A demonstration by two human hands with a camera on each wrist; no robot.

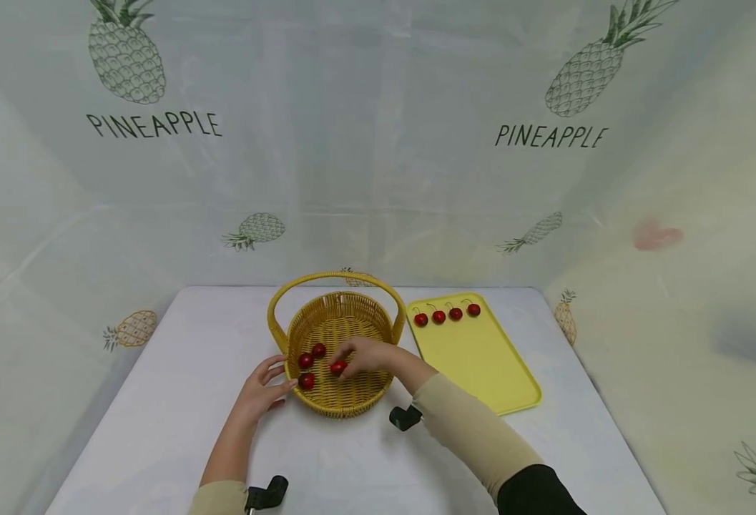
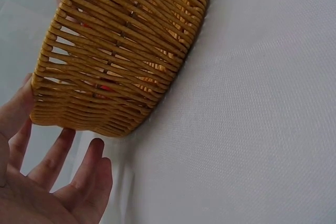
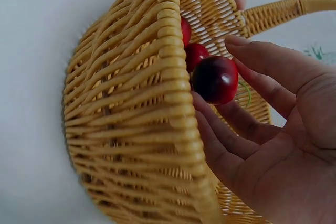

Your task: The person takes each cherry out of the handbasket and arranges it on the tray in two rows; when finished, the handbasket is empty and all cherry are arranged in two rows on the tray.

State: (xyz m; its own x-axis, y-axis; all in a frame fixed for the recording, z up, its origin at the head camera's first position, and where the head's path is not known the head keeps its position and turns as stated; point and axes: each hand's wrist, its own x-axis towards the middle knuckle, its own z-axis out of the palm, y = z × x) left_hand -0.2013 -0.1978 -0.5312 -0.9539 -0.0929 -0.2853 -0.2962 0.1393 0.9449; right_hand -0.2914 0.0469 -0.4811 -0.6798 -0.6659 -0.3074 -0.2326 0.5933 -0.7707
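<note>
My right hand (image 1: 366, 356) reaches inside the yellow wicker basket (image 1: 341, 410). Its thumb and fingers hold a dark red cherry (image 3: 215, 80), whose green stem shows in the right wrist view. Three other cherries lie toward the basket's left side, one of them a cherry (image 1: 319, 350) farther back. At the left rim, my left hand (image 1: 260, 390) touches the basket with its thumb and fingertips, the fingers spread. In the left wrist view two fingers of that hand (image 2: 58, 182) stand off the wicker.
Right of the basket lies a yellow tray (image 1: 480, 365) with several stemmed cherries in a row along its far end. The basket's arched handle (image 1: 339, 275) rises above its bowl. A white cloth covers the table (image 1: 223, 322), and a pineapple-print curtain (image 1: 378, 143) hangs behind.
</note>
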